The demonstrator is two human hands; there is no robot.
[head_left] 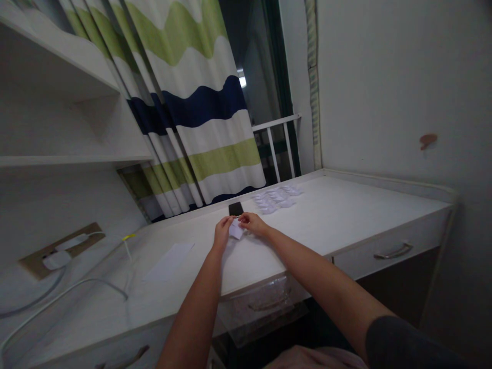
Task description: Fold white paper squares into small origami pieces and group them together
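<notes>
Between my two hands is a small piece of white paper [236,229], which looks folded. My left hand [223,229] pinches its left edge, and my right hand [253,224] grips its upper right side with thumb and fingers. Both hands are just above the white desk [265,264]. Right behind them lies a black phone-like object [236,208], partly covered by my fingers. Several folded white paper pieces [277,197] lie in rows at the back of the desk, right of my hands. To the left, a flat white paper sheet [169,261] rests on the desk.
White cables [92,281] run from a plug [57,259] in the wall socket across the desk's left side. Shelves [73,160] overhang the left. A striped curtain [200,113] hangs behind the desk. Drawer handles [394,251] stick out along the front.
</notes>
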